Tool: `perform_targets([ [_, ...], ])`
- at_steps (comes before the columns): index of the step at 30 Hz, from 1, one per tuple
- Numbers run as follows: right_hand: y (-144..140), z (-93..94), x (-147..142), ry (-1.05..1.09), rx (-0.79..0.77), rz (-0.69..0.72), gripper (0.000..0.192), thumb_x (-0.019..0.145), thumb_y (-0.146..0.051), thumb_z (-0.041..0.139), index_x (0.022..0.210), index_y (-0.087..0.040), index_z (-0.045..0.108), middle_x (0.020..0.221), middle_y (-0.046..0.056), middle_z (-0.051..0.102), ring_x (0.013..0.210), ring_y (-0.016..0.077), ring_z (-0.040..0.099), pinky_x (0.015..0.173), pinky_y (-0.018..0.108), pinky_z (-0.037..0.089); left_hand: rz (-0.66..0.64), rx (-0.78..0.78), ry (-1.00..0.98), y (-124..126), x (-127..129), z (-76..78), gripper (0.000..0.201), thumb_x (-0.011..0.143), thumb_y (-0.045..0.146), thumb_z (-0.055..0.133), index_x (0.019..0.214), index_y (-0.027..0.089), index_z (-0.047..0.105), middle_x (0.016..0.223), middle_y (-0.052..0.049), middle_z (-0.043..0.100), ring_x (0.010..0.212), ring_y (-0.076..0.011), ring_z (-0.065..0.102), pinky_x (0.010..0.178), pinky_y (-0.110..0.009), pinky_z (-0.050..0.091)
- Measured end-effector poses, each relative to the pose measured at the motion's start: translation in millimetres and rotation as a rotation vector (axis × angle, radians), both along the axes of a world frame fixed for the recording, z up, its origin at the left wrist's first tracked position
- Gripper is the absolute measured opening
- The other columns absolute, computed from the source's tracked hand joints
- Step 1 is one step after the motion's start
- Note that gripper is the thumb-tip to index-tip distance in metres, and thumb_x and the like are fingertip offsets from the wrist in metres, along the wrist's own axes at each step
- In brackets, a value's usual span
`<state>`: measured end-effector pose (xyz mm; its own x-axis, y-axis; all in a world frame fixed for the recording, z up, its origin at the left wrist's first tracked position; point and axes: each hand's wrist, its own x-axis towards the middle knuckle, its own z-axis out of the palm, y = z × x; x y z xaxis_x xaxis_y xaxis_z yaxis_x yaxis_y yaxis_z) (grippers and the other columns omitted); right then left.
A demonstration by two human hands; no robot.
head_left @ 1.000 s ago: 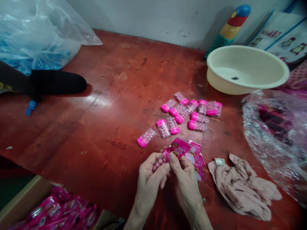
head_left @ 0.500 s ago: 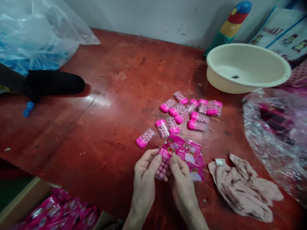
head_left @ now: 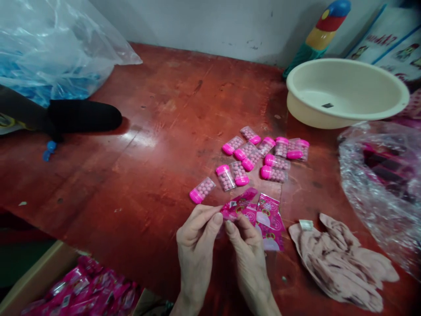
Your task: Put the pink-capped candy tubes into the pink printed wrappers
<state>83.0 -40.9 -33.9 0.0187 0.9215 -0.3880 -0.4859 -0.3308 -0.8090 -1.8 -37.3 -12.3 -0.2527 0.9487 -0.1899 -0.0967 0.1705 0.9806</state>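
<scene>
Pink sachet (head_left: 234, 207) is pinched between both hands at the table's (head_left: 138, 145) near edge, left hand (head_left: 196, 240) and right hand (head_left: 247, 248) both closed on it with fingertips close together. Whatever's inside is hidden. Grip looks thin, so I'd guess it could slip, or a hard pull could scatter the capsules (head_left: 259, 156) just beyond. More sachets (head_left: 270, 219) lie beside.

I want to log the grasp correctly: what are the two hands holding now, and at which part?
Both hands pinch one pink packet at its near end: the left hand with its thumb on the left side, the right hand with its fingertips beside it.
</scene>
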Motion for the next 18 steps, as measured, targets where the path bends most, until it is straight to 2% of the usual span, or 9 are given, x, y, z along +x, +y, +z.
perform_targets([
  [5,3.4,2.0,4.3,0.221,-0.067,0.146,0.012,0.082,-0.029,0.061,0.089,-0.022,0.067,0.080,-0.001,0.067,0.067,0.0102,0.059,0.067,0.022,0.046,-0.160,0.032,0.195,10.9,-18.6,6.6,0.015,0.081,0.016,0.057,0.087,0.021,0.071,0.079,0.000,0.065,0.072,-0.0135,0.061,0.065,-0.021,0.048],
  [9,5.1,2.9,9.0,0.381,-0.140,0.260,0.020,0.082,-0.034,0.062,0.086,-0.016,0.066,0.069,0.001,0.063,0.057,0.0107,0.058,0.059,0.024,0.049,-0.317,0.158,0.389,23.0,-36.6,8.4,0.014,0.080,0.012,0.058,0.081,0.019,0.070,0.075,0.000,0.067,0.068,-0.0119,0.062,0.063,-0.018,0.048],
  [14,7.3,0.4,9.1,0.446,-0.151,0.294,0.019,0.080,-0.034,0.064,0.080,-0.014,0.066,0.060,-0.001,0.058,0.048,0.0083,0.053,0.055,0.024,0.050,-0.477,0.373,0.637,33.5,-47.5,15.8,0.016,0.081,0.006,0.053,0.081,0.011,0.068,0.071,-0.003,0.068,0.057,-0.0095,0.060,0.056,-0.016,0.047],
  [18,7.4,-3.1,8.7,0.435,-0.137,0.294,0.017,0.084,-0.030,0.060,0.081,-0.014,0.066,0.060,-0.001,0.057,0.047,0.0073,0.052,0.052,0.021,0.049,-0.587,0.501,0.793,38.7,-50.4,18.4,0.016,0.081,0.005,0.052,0.081,0.008,0.067,0.073,-0.006,0.069,0.063,-0.0117,0.064,0.062,-0.017,0.048],
])
